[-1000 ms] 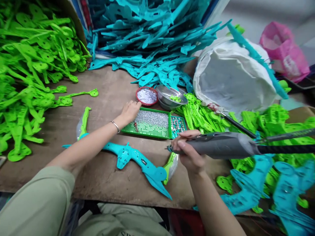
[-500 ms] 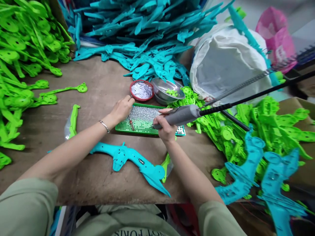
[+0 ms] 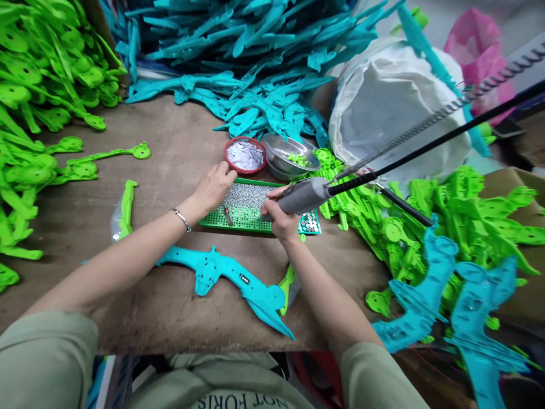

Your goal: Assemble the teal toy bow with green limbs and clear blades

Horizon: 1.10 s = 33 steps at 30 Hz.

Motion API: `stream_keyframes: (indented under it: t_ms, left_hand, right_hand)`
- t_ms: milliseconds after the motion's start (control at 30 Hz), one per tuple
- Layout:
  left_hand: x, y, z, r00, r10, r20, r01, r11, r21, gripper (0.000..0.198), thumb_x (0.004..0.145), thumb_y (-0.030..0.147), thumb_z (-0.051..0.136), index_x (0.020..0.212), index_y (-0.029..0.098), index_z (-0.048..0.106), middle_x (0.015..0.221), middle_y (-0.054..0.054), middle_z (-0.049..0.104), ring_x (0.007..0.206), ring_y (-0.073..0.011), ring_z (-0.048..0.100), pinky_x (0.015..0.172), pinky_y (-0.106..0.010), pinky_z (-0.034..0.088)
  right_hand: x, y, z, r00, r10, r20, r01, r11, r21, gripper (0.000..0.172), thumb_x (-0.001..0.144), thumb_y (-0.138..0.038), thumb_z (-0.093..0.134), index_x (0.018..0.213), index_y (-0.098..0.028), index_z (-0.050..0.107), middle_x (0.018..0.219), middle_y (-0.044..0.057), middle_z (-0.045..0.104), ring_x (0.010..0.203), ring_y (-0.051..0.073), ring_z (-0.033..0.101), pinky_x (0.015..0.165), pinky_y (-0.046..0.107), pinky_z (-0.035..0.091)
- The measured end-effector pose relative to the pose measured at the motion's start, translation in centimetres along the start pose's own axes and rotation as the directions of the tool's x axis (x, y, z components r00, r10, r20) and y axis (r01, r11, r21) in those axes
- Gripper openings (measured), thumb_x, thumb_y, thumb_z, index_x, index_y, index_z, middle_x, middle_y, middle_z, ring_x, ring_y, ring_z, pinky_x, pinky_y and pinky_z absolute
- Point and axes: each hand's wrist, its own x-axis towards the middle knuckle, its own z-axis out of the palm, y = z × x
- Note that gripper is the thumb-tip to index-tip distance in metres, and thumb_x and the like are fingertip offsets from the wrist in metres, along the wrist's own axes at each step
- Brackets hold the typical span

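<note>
My right hand (image 3: 283,220) is wrapped round a grey power screwdriver (image 3: 304,199), which lies tilted over the right part of a green perforated tray (image 3: 247,225). Many small silvery screws (image 3: 247,194) fill the tray's back half. My left hand (image 3: 214,186) hovers at the tray's left end, fingertips bent together close to a red basket (image 3: 246,140); whatever they may pinch is hidden. A small red-and-metal piece (image 3: 228,216) rests in the tray below that hand. In front of the tray lies a turquoise plastic part (image 3: 230,267), with a lime-green piece (image 3: 288,284) partly under its right end.
Behind the tray stands a metal bowl (image 3: 293,150) of small green bits. Lime-green parts (image 3: 392,233) heap up on the right, more green parts (image 3: 46,74) on the left, turquoise parts (image 3: 238,51) at the back. A white sack (image 3: 395,102) and the screwdriver's cable (image 3: 430,142) occupy the back right.
My right hand and the screwdriver have shifted a little left, its cable following. My left hand has moved slightly right and up, its fingers still bent together.
</note>
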Motion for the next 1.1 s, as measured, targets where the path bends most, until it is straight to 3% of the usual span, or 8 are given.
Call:
stream_keyframes:
  t_ms: [100,167,267,300,367,533,733,1100]
  left_hand:
    - [-0.8,-0.3,-1.4,0.993,-0.092,-0.068,0.083,0.989,-0.123,0.030,0.085,0.004,0.048,0.101,0.015,0.071,0.099,-0.011,0.063,0.090,-0.0216,0.060,0.083,-0.037,0.049]
    - [-2.3,0.0,-2.5,0.984,-0.167,-0.053,0.145,0.946,-0.289,0.025,0.084,0.006,0.053,0.099,0.016,0.071,0.090,-0.008,0.065,0.081,-0.0171,0.061,0.080,-0.034,0.050]
    - [-6.3,1.7,-3.9,0.968,-0.220,0.117,0.243,0.731,-0.638,0.013,0.086,0.016,0.061,0.095,0.015,0.070,0.081,-0.004,0.068,0.070,-0.0134,0.064,0.070,-0.029,0.052]
    - [-7.9,2.5,-4.2,0.963,-0.202,0.180,0.269,0.663,-0.699,0.012,0.086,0.020,0.063,0.093,0.015,0.070,0.079,-0.004,0.069,0.069,-0.0139,0.066,0.068,-0.028,0.053]
    - [-10.9,4.4,-4.5,0.955,-0.138,0.263,0.291,0.620,-0.728,0.010,0.084,0.024,0.067,0.084,0.016,0.071,0.075,-0.003,0.070,0.068,-0.0148,0.067,0.066,-0.028,0.053]
    - [-14.9,7.3,-3.3,0.958,-0.006,0.286,0.191,0.758,-0.623,0.008,0.085,0.022,0.066,0.081,0.020,0.073,0.083,-0.002,0.075,0.078,-0.0170,0.068,0.076,-0.030,0.053]
    - [-15.6,7.3,-1.2,0.962,0.015,0.271,0.131,0.849,-0.511,0.010,0.087,0.026,0.067,0.080,0.021,0.072,0.082,-0.003,0.075,0.077,-0.0179,0.068,0.075,-0.031,0.051]
    - [-17.0,7.4,-0.3,0.977,0.033,0.213,0.042,0.941,-0.336,0.015,0.090,0.032,0.067,0.080,0.021,0.071,0.082,-0.006,0.073,0.079,-0.0205,0.066,0.074,-0.031,0.046]
  right_hand:
    - [0.1,-0.3,0.0,1.000,-0.025,-0.007,0.025,1.000,-0.010,0.020,0.076,-0.034,0.069,0.085,-0.024,0.053,0.050,-0.009,0.051,0.045,0.011,0.050,0.051,0.028,0.043]
    - [0.0,-1.2,-0.2,0.999,-0.037,-0.035,0.037,0.999,-0.020,0.021,0.078,-0.037,0.069,0.088,-0.026,0.054,0.052,-0.009,0.049,0.047,0.012,0.051,0.053,0.029,0.045]
    - [-1.0,-3.4,-0.5,0.996,-0.054,-0.069,0.053,0.998,-0.020,0.023,0.080,-0.043,0.068,0.090,-0.028,0.056,0.053,-0.008,0.047,0.049,0.014,0.052,0.055,0.032,0.047]
    - [-1.6,-4.2,-0.6,0.996,-0.051,-0.078,0.050,0.999,-0.018,0.024,0.080,-0.044,0.069,0.090,-0.028,0.056,0.053,-0.007,0.046,0.048,0.014,0.052,0.055,0.033,0.047]
    - [-2.8,-5.8,-1.0,0.996,-0.029,-0.083,0.029,1.000,-0.001,0.025,0.079,-0.045,0.071,0.089,-0.027,0.056,0.052,-0.008,0.045,0.047,0.014,0.050,0.054,0.033,0.046]
    - [-6.5,-7.5,-1.8,1.000,0.013,-0.028,-0.012,0.999,0.037,0.024,0.080,-0.042,0.072,0.091,-0.027,0.057,0.053,-0.007,0.050,0.047,0.014,0.051,0.053,0.033,0.046]
    - [-8.7,-7.9,-2.5,0.999,0.027,-0.028,-0.026,1.000,0.007,0.023,0.082,-0.042,0.071,0.092,-0.028,0.057,0.053,-0.007,0.052,0.047,0.015,0.052,0.054,0.034,0.048]
    - [-9.3,-8.2,-2.6,0.999,0.025,-0.020,-0.024,0.999,0.035,0.018,0.082,-0.036,0.070,0.094,-0.027,0.059,0.053,-0.007,0.052,0.049,0.015,0.053,0.054,0.033,0.047]
